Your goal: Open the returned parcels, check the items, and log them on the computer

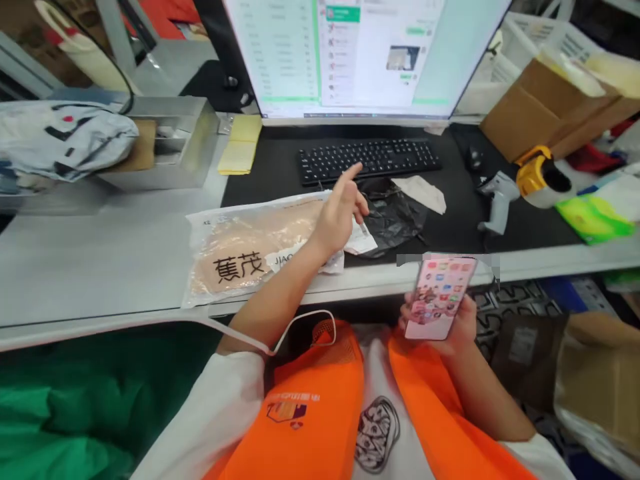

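My right hand [463, 320] is wrapped round a smartphone [440, 297] in front of the desk edge, its lit screen showing rows of app icons. My left hand [340, 213] is over the desk with its index finger stretched toward the keyboard [370, 160] and the other fingers loosely bent; nothing is in it. Under that wrist lies a clear plastic package [235, 250] with beige contents and large dark characters. A crumpled black plastic bag [395, 217] lies just right of the left hand, with a white paper scrap [423, 192] beside it.
A large monitor [370, 60] stands behind the keyboard. Yellow sticky notes [241, 143] lie left of it. To the right are a mouse [474, 159], a grey barcode scanner [499, 200], a yellow tape dispenser [537, 175] and a cardboard box [530, 100]. A grey bin [185, 147] stands left.
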`<act>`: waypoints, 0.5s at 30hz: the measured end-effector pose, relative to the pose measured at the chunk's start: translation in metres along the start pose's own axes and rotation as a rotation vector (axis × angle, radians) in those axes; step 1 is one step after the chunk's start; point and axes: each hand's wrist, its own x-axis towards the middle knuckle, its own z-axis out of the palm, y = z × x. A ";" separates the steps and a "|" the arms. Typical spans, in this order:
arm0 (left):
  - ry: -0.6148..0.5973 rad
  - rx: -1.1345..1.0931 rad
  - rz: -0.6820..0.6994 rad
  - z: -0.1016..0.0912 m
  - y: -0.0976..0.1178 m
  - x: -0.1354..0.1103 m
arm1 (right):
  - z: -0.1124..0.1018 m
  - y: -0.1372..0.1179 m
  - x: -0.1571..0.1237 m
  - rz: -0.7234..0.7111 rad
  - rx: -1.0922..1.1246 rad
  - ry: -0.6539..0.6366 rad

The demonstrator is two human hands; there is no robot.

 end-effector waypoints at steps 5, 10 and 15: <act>0.003 0.016 0.095 0.001 0.025 -0.009 | -0.025 0.069 -0.032 0.404 -0.089 -0.005; -0.064 0.041 0.301 -0.009 0.030 -0.045 | -0.058 0.099 -0.019 0.599 -0.486 0.154; -0.008 0.082 0.362 -0.034 0.008 -0.097 | -0.091 0.072 -0.070 0.738 -0.788 0.283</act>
